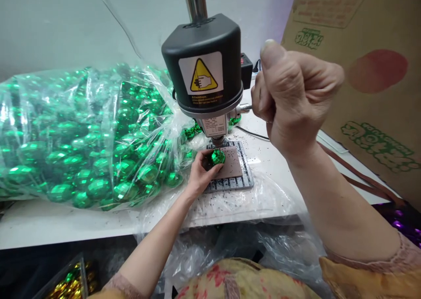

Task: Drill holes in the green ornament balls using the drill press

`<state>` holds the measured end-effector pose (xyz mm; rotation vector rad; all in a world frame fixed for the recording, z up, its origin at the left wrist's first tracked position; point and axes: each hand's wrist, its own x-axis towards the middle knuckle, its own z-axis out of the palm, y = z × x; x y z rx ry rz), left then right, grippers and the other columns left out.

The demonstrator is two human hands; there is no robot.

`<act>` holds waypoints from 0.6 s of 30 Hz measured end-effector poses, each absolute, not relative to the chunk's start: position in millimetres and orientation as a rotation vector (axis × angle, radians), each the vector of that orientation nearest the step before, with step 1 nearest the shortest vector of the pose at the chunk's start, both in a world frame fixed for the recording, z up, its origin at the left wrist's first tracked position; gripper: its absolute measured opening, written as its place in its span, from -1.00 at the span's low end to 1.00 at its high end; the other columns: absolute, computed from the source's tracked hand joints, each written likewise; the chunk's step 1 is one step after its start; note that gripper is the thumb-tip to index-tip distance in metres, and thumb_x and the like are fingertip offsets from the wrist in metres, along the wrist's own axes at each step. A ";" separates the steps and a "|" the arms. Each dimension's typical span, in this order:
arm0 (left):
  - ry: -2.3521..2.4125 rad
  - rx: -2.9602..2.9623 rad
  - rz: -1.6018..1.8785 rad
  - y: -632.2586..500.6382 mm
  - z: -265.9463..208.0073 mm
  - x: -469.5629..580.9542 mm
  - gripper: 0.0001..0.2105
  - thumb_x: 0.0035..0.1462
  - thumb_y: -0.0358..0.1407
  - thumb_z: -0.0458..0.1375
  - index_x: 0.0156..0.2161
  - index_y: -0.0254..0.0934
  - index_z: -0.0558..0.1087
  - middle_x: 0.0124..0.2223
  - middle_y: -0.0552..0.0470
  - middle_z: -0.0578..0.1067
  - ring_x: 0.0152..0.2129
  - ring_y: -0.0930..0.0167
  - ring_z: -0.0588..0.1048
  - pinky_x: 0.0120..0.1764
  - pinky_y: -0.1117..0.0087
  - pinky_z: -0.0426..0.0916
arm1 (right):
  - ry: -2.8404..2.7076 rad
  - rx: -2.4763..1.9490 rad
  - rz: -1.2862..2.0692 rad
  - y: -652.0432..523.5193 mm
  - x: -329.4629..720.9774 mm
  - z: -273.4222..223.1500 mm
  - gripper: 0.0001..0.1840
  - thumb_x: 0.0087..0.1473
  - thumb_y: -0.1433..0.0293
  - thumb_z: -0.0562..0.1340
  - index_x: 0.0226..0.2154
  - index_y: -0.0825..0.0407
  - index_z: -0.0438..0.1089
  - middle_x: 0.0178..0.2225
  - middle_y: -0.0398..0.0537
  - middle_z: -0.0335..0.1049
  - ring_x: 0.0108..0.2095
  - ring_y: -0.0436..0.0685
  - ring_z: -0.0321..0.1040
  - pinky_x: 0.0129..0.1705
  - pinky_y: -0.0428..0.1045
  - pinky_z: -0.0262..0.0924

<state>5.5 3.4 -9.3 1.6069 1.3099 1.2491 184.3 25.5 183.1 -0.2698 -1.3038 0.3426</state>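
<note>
A small bench drill press [202,66] with a black head and a yellow warning sticker stands before me. Under its chuck [217,140], my left hand [200,172] pinches a shiny green faceted ball [218,157] between thumb and fingers. The ball rests over a flat brown board [234,160], which lies on the slotted metal base [246,176]. My right hand [292,92] is raised and closed at the right of the drill head. A metal feed lever [244,109] runs into its fingers; the gripped end is hidden.
A big clear plastic bag [82,145] full of green faceted balls fills the left of the white table [108,226]. A printed cardboard box [365,114] stands at right. Dark shavings speckle the tabletop. Below left, a container [70,281] holds gold and green pieces. Crumpled plastic hangs over the front edge.
</note>
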 end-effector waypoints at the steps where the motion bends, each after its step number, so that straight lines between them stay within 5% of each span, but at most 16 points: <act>1: 1.322 1.649 1.246 4.1 -9.5 7.1 -0.51 -0.03 -0.22 0.42 0.01 -0.25 0.43 -0.04 -0.08 0.55 -0.08 0.27 0.54 -0.01 0.22 0.45 | -1.301 -0.254 0.348 25.3 184.3 183.2 -0.39 0.13 0.16 0.30 -0.75 0.00 0.02 -0.79 -0.28 -0.11 -0.76 -0.13 -0.11 -0.71 -0.01 -0.18; 12: 1.289 1.786 1.205 -0.8 -7.8 17.4 -0.50 0.04 -0.28 0.39 0.09 -0.21 0.40 0.03 -0.07 0.56 -0.01 0.26 0.55 0.07 0.19 0.46 | -1.334 -0.437 0.271 23.6 186.4 180.6 -0.35 0.20 0.08 0.21 -0.73 0.01 -0.02 -0.77 -0.27 -0.10 -0.73 -0.16 -0.07 -0.68 -0.08 -0.07; 18: 1.303 1.794 1.200 -1.5 -9.6 17.0 -0.50 0.05 -0.29 0.39 0.10 -0.21 0.39 0.03 -0.07 0.56 -0.03 0.26 0.56 0.06 0.19 0.47 | -1.237 -0.366 0.294 13.3 182.5 165.6 -0.42 0.16 0.34 0.27 -0.76 0.03 0.04 -0.80 -0.28 -0.10 -0.76 -0.14 -0.14 -0.68 -0.01 -0.22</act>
